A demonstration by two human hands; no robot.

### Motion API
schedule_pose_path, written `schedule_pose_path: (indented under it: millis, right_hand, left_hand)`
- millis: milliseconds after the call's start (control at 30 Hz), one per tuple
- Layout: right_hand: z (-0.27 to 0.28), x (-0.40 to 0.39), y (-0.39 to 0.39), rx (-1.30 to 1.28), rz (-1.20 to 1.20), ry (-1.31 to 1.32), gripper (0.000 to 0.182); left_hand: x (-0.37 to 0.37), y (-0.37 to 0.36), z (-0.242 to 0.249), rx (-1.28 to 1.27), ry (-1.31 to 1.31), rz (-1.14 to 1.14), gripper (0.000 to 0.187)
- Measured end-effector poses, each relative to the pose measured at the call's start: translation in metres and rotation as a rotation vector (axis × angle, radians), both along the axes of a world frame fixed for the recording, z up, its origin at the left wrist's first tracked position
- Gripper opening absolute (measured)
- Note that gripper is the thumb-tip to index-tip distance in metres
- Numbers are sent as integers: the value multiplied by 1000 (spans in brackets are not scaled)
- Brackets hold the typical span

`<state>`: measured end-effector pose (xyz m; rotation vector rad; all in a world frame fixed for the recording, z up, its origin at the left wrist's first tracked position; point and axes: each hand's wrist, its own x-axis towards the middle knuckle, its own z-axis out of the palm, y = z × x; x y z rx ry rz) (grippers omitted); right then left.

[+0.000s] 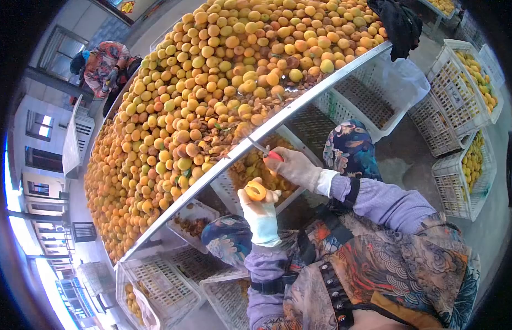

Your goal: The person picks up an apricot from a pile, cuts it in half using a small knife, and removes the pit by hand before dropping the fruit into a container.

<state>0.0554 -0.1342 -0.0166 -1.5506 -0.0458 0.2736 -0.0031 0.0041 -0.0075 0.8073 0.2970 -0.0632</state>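
My left hand, in a pale glove, is closed around a cut apricot whose orange inside and brown pit area face up. My right hand, also gloved, grips a small knife by its red handle. Its blade points up and left towards the metal table edge, apart from the apricot. Beneath both hands, a crate between my knees holds orange apricot pieces. Beyond the edge lies a large heap of whole apricots, with brownish scraps near the rim.
White crates of yellow fruit are stacked at the right. More crates stand under the table at lower left. A black cloth hangs over the table's far corner. Another person bends beside the heap at upper left.
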Motion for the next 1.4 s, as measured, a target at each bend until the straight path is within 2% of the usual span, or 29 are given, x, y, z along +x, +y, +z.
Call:
schedule_pose_path:
  millis: [33,100,167,200,267,300,367,400,500,567,633,700,767,833,933,1000,1133,1200,1267,1333,1400]
  right_hand:
    - [-7,2,3,-94,-9,-96,45]
    - [-15,-1,9,-149,-30,-104,43]
    - [-17,-2,11,21,-78,-152,39]
    - [-7,-4,9,20,-81,-150,39]
    - [31,-8,1,321,-59,261,25]
    - [41,-9,-1,320,-62,263,25]
    - [56,-10,-4,619,-53,268,15]
    - [65,-12,-5,646,-58,252,12]
    - [89,-13,-7,692,-68,138,13]
    - [85,-12,-5,710,-69,103,15]
    - [85,-14,-8,689,-33,70,21]
    - [82,-14,-5,716,-60,30,24]
    - [79,-14,-4,742,-90,-14,27]
    - [77,-14,-6,772,-61,9,28]
    - [83,-16,-8,712,-103,31,26]
    - [78,-14,-6,689,-94,11,24]
    - [66,-13,-1,622,-53,-61,20]
    - [64,-13,2,611,-74,-53,22]
    - [60,-9,0,599,-95,-46,24]
    - [51,-3,-4,865,-153,155,30]
    - [48,-1,-5,902,-190,236,32]
  left_hand:
    - [1,2,-1,2,-1,3,52]
    - [-1,4,-4,-58,-16,-33,53]
    - [-1,2,-2,-63,15,-18,53]
    - [-1,0,0,-68,46,-6,53]
    - [-1,-4,4,-21,47,-14,52]
    - [-2,-5,4,26,46,-16,51]
    - [-2,-4,3,-3,36,-61,51]
    - [-3,-4,3,-31,24,-105,50]
    - [-7,-15,14,-152,91,-121,47]
    - [-8,-16,8,-196,31,-200,47]
    - [-12,-30,24,-57,77,-99,55]
    - [-14,-29,19,-58,80,-121,53]
    - [-14,-20,-3,-52,-34,-316,52]
    - [-15,-27,4,48,9,-286,50]
    - [-15,-33,8,30,-42,-289,49]
    - [-17,-42,13,185,-9,-179,47]
    - [-17,-50,11,282,-19,-141,46]
    - [-14,-57,12,179,118,-55,44]
    - [-17,-45,2,204,80,-132,42]
    - [-19,-41,-4,230,46,-210,40]
    - [-18,-48,5,472,-32,-169,33]
